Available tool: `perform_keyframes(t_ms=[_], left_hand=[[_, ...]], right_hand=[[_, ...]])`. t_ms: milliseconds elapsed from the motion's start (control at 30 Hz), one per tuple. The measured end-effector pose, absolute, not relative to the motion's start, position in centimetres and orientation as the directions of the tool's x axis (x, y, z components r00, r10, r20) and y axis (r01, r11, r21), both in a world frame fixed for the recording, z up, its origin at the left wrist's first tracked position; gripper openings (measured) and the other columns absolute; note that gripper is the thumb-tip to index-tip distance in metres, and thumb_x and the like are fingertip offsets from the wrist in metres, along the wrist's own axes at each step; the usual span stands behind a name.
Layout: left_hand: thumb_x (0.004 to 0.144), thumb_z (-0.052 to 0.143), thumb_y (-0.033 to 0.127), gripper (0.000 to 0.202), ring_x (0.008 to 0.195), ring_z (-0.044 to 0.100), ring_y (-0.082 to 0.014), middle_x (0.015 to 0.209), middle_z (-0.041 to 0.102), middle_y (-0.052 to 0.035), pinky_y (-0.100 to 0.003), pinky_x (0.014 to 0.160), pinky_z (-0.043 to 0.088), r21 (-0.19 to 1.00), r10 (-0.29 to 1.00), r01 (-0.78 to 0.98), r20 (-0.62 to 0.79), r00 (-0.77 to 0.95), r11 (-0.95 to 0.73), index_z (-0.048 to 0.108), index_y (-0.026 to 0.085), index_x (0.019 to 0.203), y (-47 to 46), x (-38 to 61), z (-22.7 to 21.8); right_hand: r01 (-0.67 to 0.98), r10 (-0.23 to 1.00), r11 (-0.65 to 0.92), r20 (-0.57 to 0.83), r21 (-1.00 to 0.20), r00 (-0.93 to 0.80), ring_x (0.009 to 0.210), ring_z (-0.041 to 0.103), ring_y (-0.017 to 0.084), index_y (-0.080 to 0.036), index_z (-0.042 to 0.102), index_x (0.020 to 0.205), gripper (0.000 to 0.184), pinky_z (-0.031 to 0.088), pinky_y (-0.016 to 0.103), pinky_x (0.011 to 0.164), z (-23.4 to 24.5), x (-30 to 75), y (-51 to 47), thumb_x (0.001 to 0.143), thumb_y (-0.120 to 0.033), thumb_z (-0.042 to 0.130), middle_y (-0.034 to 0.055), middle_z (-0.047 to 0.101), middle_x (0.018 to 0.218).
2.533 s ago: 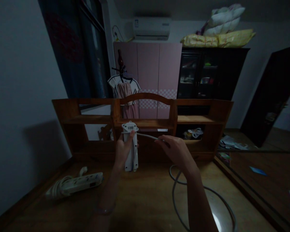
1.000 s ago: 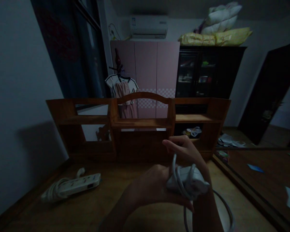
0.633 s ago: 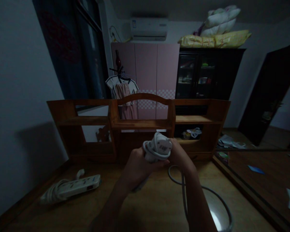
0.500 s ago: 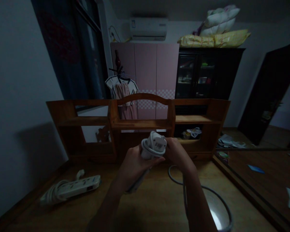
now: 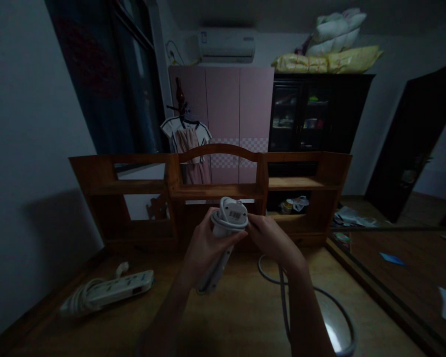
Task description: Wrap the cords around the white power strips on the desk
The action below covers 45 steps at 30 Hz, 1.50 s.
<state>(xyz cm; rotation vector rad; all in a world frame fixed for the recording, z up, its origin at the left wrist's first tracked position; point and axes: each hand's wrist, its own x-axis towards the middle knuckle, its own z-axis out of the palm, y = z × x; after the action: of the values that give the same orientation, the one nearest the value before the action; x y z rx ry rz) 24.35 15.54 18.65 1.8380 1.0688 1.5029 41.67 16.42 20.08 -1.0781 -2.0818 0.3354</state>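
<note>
Above the wooden desktop, my left hand (image 5: 204,243) grips a white power strip (image 5: 217,270), its near end tilted up. Grey-white cord is wound around that end, where a barcode label shows. My right hand (image 5: 273,238) is closed at the wrapped end, pinching the power cord (image 5: 283,297), whose slack hangs below and loops over the desktop to the right; the fingertips are partly hidden behind the wrapped end. On the left of the desktop lies a second power strip (image 5: 122,287) with its own cord coiled around one end and its plug beside it.
A wooden shelf unit (image 5: 219,191) stands along the desktop's back edge. The desktop (image 5: 241,312) has a raised edge at right, with papers on the floor beyond. A wall (image 5: 29,198) closes the left side. Wardrobe (image 5: 223,104) and dark cabinet (image 5: 319,109) stand behind.
Both hands have shifted slightly left with the wrapped strip. The strip has turned, so its label and lower body show more clearly. The second strip stays in place.
</note>
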Motion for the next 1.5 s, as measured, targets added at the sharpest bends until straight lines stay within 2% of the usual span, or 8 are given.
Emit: perform_keyframes(t_ms=[100, 267, 467, 600, 833, 1000, 1167, 1500], left_hand=[[0.067, 0.075, 0.043, 0.046, 0.086, 0.064, -0.0175, 0.095, 0.067, -0.0032, -0.025, 0.072, 0.052, 0.823, 0.843, 0.197, 0.535, 0.045, -0.533, 0.055, 0.02, 0.102, 15.7, 24.3, 18.6], [0.071, 0.071, 0.045, 0.052, 0.056, 0.063, -0.0151, 0.075, 0.066, -0.0016, -0.025, 0.052, 0.052, 0.922, 0.917, 0.028, 0.379, 0.123, -0.385, 0.05, 0.017, 0.11, 15.6, 24.0, 19.1], [0.07, 0.072, 0.046, 0.051, 0.052, 0.064, -0.0175, 0.069, 0.067, -0.0026, -0.028, 0.05, 0.053, 0.936, 0.931, -0.094, 0.349, 0.107, -0.34, 0.051, 0.015, 0.104, 15.9, 23.8, 19.1], [0.065, 0.076, 0.046, 0.049, 0.051, 0.063, -0.0174, 0.067, 0.067, -0.0039, -0.027, 0.048, 0.052, 0.931, 0.93, -0.065, 0.363, 0.065, -0.359, 0.057, 0.013, 0.096, 16.3, 24.1, 18.5], [0.07, 0.072, 0.048, 0.045, 0.055, 0.064, -0.0171, 0.072, 0.068, -0.0051, -0.025, 0.049, 0.052, 0.916, 0.917, 0.048, 0.398, 0.025, -0.399, 0.062, 0.013, 0.097, 16.8, 24.3, 17.8], [0.069, 0.072, 0.049, 0.045, 0.057, 0.065, -0.0168, 0.076, 0.07, -0.0056, -0.024, 0.05, 0.052, 0.894, 0.9, 0.12, 0.436, -0.008, -0.432, 0.064, 0.014, 0.096, 17.5, 23.9, 17.2], [0.066, 0.072, 0.053, 0.048, 0.052, 0.064, -0.0175, 0.07, 0.069, -0.0059, -0.024, 0.045, 0.051, 0.939, 0.942, 0.089, 0.334, 0.0, -0.333, 0.066, 0.013, 0.09, 18.1, 24.4, 16.7], [0.071, 0.067, 0.056, 0.047, 0.049, 0.063, -0.0169, 0.067, 0.066, -0.0052, -0.024, 0.045, 0.05, 0.939, 0.938, 0.048, 0.334, 0.09, -0.339, 0.063, 0.013, 0.089, 18.3, 24.9, 16.2]], right_hand=[[0.553, 0.771, 0.632, 0.511, -0.543, -0.378, 0.084, 0.062, 0.018, -0.02, 0.06, 0.099, 0.022, 0.04, 0.024, 0.071, 20.3, 41.6, 16.0, 0.095, -0.025, 0.04, 0.0039, 0.068, 0.087], [0.489, 0.747, 0.665, 0.509, -0.565, -0.427, 0.08, 0.06, 0.015, -0.02, 0.061, 0.098, 0.021, 0.04, 0.022, 0.073, 20.8, 41.5, 15.5, 0.094, -0.026, 0.041, 0.0007, 0.067, 0.088], [0.457, 0.694, 0.72, 0.547, -0.523, -0.468, 0.082, 0.061, 0.015, -0.018, 0.064, 0.101, 0.025, 0.041, 0.021, 0.072, 20.4, 41.5, 16.5, 0.095, -0.022, 0.04, 0.0023, 0.068, 0.092], [0.476, 0.686, 0.721, 0.613, -0.503, -0.392, 0.094, 0.061, 0.016, -0.02, 0.064, 0.106, 0.027, 0.041, 0.023, 0.08, 20.3, 41.9, 16.5, 0.094, -0.017, 0.04, 0.0043, 0.068, 0.102], [0.59, 0.723, 0.664, 0.595, -0.46, -0.35, 0.069, 0.059, 0.014, -0.018, 0.064, 0.094, 0.023, 0.039, 0.022, 0.063, 20.4, 42.8, 15.6, 0.095, -0.031, 0.045, 0.0021, 0.066, 0.076], [0.616, 0.737, 0.655, 0.549, -0.437, -0.395, 0.068, 0.06, 0.014, -0.02, 0.065, 0.1, 0.021, 0.038, 0.022, 0.059, 20.2, 42.5, 15.7, 0.092, -0.034, 0.051, 0.0016, 0.068, 0.078], [0.718, 0.778, 0.573, 0.538, -0.395, -0.324, 0.074, 0.065, 0.02, -0.021, 0.07, 0.093, 0.024, 0.041, 0.025, 0.062, 19.9, 42.0, 16.3, 0.089, -0.039, 0.055, 0.0073, 0.071, 0.082], [0.765, 0.727, 0.572, 0.614, -0.294, -0.307, 0.086, 0.068, 0.023, -0.026, 0.061, 0.119, 0.03, 0.045, 0.026, 0.07, 20.6, 42.2, 15.5, 0.091, -0.034, 0.056, 0.0076, 0.072, 0.094]])
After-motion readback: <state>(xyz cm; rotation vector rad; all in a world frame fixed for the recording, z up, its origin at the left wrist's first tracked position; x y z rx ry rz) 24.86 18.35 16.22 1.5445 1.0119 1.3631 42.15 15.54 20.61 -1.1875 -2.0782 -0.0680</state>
